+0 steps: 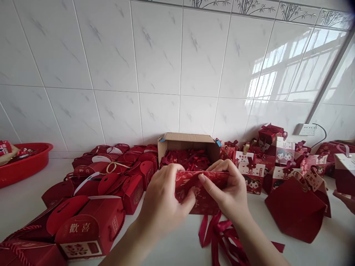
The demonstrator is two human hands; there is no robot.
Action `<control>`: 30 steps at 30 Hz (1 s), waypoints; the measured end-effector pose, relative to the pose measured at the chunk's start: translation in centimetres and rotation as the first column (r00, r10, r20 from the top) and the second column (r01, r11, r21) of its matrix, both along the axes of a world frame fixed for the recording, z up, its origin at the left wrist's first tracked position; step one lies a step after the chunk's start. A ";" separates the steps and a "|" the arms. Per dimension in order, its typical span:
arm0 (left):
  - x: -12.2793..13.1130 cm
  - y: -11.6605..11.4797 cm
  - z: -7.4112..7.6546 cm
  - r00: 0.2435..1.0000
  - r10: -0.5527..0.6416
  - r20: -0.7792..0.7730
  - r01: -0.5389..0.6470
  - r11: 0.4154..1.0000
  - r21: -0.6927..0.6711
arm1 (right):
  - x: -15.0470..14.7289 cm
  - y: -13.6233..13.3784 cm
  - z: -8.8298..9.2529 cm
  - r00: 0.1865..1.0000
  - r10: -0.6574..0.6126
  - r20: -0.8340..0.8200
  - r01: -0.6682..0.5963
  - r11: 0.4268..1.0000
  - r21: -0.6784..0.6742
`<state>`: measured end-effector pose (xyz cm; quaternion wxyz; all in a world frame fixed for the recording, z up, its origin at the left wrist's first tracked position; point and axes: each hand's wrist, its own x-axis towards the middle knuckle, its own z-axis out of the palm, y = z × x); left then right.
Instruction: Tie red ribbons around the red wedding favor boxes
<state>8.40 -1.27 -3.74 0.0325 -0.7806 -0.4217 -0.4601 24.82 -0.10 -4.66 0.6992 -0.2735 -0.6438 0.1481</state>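
Observation:
Between my two hands is a red printed paper gift box (203, 197), held up above the white table, its top edge level with my fingertips. My left hand (165, 195) grips its left side, thumb on the near face and fingers behind. On the right side, my right hand (231, 188) grips it likewise, with the thumb pressed near the top edge. The fingers behind the box are hidden. Dark red ribbons (222, 236) lie in a loose heap on the table just below it. Behind my hands, an open cardboard carton (187, 137) holds more red items.
Rows of red gift boxes (91, 225) fill the left side. Smaller printed boxes (251, 177) crowd the right, with a plain dark red box (296, 208) nearer. A red basin (24, 166) stands far left. At the right edge another person's hand (345, 199) shows near a box.

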 end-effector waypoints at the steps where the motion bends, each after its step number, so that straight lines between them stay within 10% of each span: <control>1: -0.4 -0.1 0.2 0.999 -0.018 -0.027 0.016 0.998 -0.063 | 0.1 0.1 0.0 1.000 -0.019 0.021 0.019 0.999 0.026; 7: -1.5 -0.3 0.3 0.989 -0.047 -0.137 0.013 0.971 -0.240 | 0.5 0.2 -0.2 0.989 -0.073 0.129 0.053 0.988 0.146; 18: -2.1 -1.1 1.2 0.973 0.173 -0.155 -0.145 0.974 0.173 | 0.0 -0.1 -0.3 0.956 -0.198 0.215 0.130 0.947 0.294; 30: -5.9 -4.1 2.8 0.962 0.001 -0.275 0.165 0.797 0.580 | 0.1 -1.5 0.0 0.976 0.020 0.216 -0.065 0.977 0.205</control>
